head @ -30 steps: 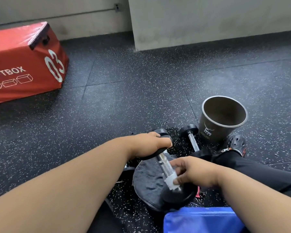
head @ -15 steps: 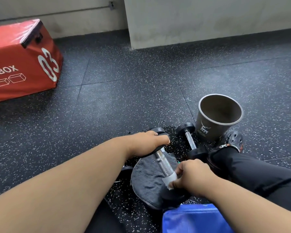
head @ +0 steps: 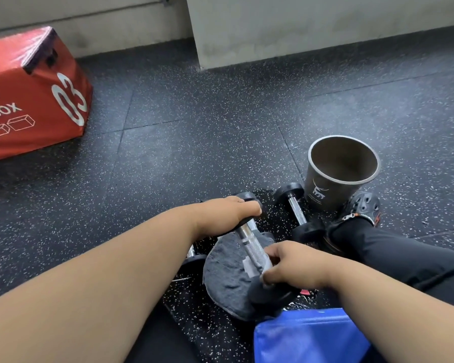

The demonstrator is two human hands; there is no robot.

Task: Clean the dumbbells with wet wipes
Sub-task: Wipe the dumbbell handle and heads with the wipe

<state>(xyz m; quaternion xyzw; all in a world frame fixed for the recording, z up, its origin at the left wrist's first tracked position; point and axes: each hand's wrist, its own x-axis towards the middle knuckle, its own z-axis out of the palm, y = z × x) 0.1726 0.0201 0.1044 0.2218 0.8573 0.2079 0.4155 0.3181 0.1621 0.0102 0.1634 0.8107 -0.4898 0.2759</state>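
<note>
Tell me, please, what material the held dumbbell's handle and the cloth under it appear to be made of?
Dumbbell handle: probably chromed steel; it is shiny silver with fine crosshatch knurling. Cloth: likely terry or microfibre fabric; it is dark grey, matte, with a nubby pile and soft folds.

**Readable markings on the floor items**

The red box at the left is showing a large white "03" on its end face and the letters "BOX" on its long side, cut off at the frame edge, above outlined box drawings. The dark bucket is carrying a pale logo too small to read.
</note>
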